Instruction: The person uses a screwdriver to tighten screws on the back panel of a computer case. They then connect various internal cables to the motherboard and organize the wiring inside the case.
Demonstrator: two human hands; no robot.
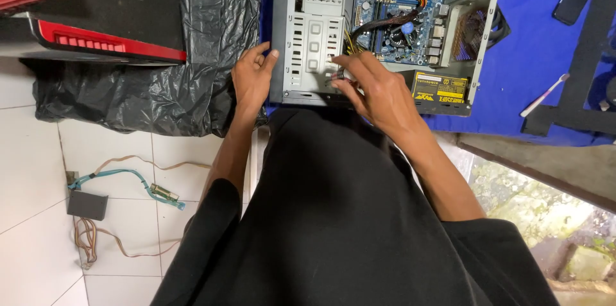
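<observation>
- landmark: the open computer case [308,30], lying on its side on the blue desk [532,43].
- left hand [251,78]: rests flat against the case's left outer edge, fingers spread, nothing in its grip. judgement: if this bracing pressure lets up, the case may slide on the desk.
- right hand [375,91]: reaches into the case at its near edge, fingertips pinched on a small part beside the drive cage [314,43]; what the part is cannot be told.
- cable bundle [378,23]: runs from the circuit board [401,10], deeper in the case, toward the right hand's fingertips. judgement: a hard pull here could strain a connector or drag the wires across the board.
- judgement: the cage's bare sheet-metal edges lie just beside the fingers; a slip could cut skin.
- judgement: a small part that is dropped could fall under the cage and out of sight.
- black plastic sheet [160,55]: left of the case, touching its side; it could snag the left hand.
</observation>
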